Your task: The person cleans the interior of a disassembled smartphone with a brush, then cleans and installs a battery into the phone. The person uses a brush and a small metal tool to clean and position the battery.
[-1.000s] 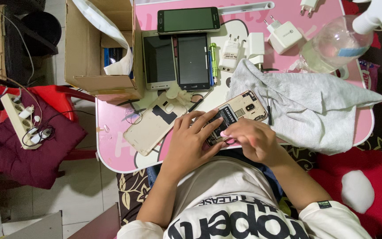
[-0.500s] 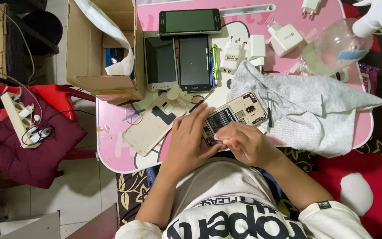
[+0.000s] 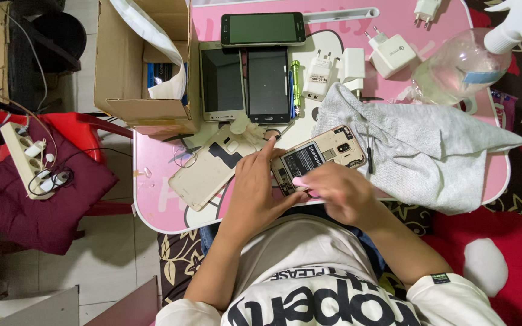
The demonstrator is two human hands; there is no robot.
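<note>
Maroon cushion point(image 3: 28, 205) on a red chair point(image 3: 80, 130) sits far left, with a white power strip point(image 3: 28, 160) lying on it. Next over, a cardboard box point(image 3: 134, 66) butts against the pink worktop point(image 3: 164, 199), which takes up the middle of the shot over a pale tiled floor.

A gold back cover point(image 3: 212, 172) lies loose by the left hand point(image 3: 255, 196); that hand has fingers spread, the index tip touching the opened phone point(image 3: 318, 158). The phone rests at the worktop's near edge, half on a grey cloth point(image 3: 430, 151). The right hand point(image 3: 339, 190) is curled around something pink, can't make out what, and it hides the phone's lower end.

Above: three dark phones point(image 3: 261, 29), white chargers point(image 3: 388, 54), a clear bottle point(image 3: 454, 66) cut off top right.
</note>
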